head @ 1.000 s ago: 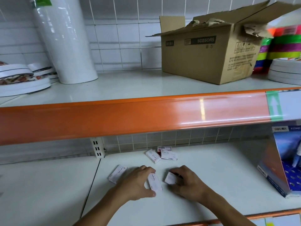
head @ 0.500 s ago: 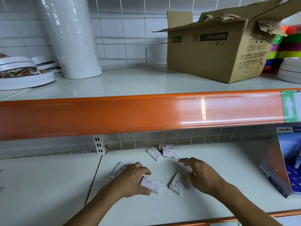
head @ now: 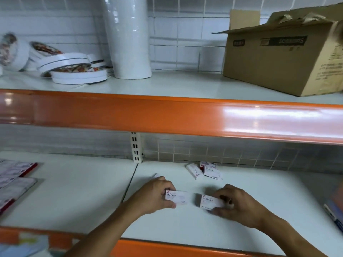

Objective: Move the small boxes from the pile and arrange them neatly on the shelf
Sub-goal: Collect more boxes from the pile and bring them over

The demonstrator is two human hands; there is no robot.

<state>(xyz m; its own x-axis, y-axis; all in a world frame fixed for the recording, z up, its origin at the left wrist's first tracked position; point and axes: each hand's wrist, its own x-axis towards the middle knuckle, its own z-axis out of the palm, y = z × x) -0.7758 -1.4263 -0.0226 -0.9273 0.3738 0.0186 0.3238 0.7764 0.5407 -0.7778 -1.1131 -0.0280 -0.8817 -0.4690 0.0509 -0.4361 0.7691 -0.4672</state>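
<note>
On the lower white shelf (head: pixel 259 190) my left hand (head: pixel 154 197) pinches the left end of a small white staples box (head: pixel 178 197) lying flat with its label up. Just to the right, my right hand (head: pixel 239 206) grips a second staples box (head: pixel 210 200), also label up, a small gap apart from the first. Behind them, near the tiled back wall, lies a little pile of three more boxes (head: pixel 204 170). Another box is mostly hidden behind my left hand; only its corner (head: pixel 155 175) shows.
The orange edge of the upper shelf (head: pixel 185 115) overhangs the work area. Above stand a white roll (head: pixel 128 36), tape rolls (head: pixel 74 69) and a cardboard box (head: pixel 285 58). Card packs (head: pixel 14 175) lie at the lower left, a blue package (head: pixel 334 214) at the far right.
My right hand has taken hold of the second box and turned it label up. My left hand has squared the first box beside it. The view has swung left.
</note>
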